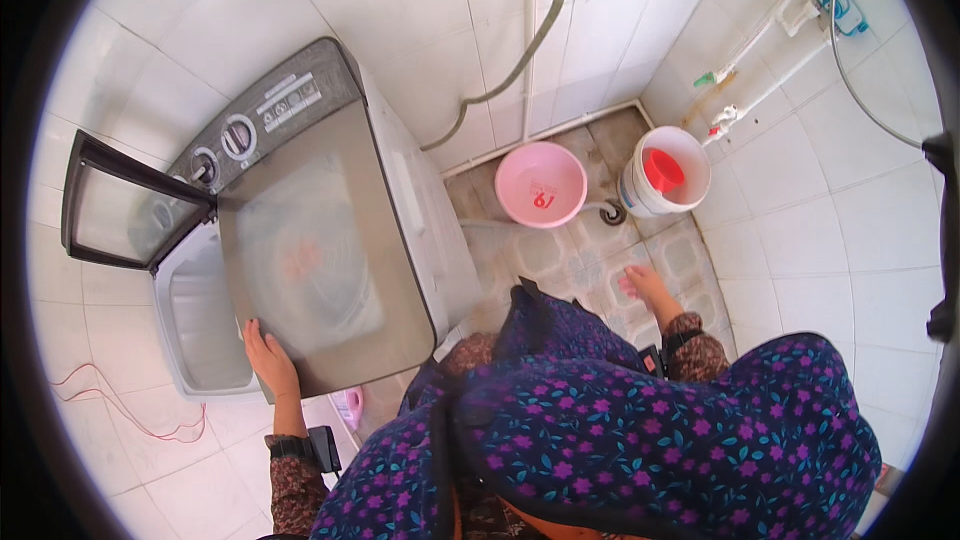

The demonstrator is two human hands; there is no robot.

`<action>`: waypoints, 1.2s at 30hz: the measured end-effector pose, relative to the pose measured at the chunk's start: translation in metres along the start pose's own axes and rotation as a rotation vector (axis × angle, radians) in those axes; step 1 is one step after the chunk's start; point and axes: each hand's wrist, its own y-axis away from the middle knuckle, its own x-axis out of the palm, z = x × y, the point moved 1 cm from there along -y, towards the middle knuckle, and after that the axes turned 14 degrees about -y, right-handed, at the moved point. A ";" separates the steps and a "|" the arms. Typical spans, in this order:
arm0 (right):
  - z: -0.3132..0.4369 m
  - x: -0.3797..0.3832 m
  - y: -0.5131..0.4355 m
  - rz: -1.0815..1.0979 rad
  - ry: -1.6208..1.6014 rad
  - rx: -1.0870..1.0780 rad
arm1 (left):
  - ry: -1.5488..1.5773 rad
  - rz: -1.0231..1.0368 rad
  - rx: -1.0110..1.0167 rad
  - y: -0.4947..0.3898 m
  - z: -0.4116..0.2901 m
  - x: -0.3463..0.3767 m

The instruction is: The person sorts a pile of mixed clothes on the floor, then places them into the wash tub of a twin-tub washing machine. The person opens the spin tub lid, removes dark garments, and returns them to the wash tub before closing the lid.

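A twin-tub washing machine stands to the left, its large translucent lid (315,255) lying over one tub, with blurred whitish and reddish contents beneath. My left hand (268,361) rests with spread fingers on the lower left edge of this lid. Beside it, the smaller lid (135,206) is raised above the open tub (210,315). The control panel (255,116) with its knobs runs along the machine's back. On the right, my right hand (641,285) hangs over the tiled floor, holding nothing, its fingers partly curled.
A pink plastic basin (540,187) and a white bucket (694,172) holding a red plastic scoop (664,171) stand near the corner, with a floor drain (613,213) between them. A hose (517,71) runs down the wall. Taps (724,120) project at right. A pink bottle (349,405) stands below the machine.
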 end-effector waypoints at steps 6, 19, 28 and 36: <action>-0.053 0.011 0.078 -0.057 -0.046 0.127 | -0.076 0.044 -0.051 0.030 0.042 -0.049; -0.029 -0.010 0.096 0.037 0.112 0.133 | -0.089 0.075 -0.003 0.043 -0.027 -0.068; 0.000 -0.047 0.083 -0.119 0.155 0.141 | -0.003 0.038 -0.024 0.026 -0.056 -0.054; 0.022 -0.025 0.076 -0.077 0.176 0.120 | 0.016 0.055 -0.007 0.016 -0.070 -0.042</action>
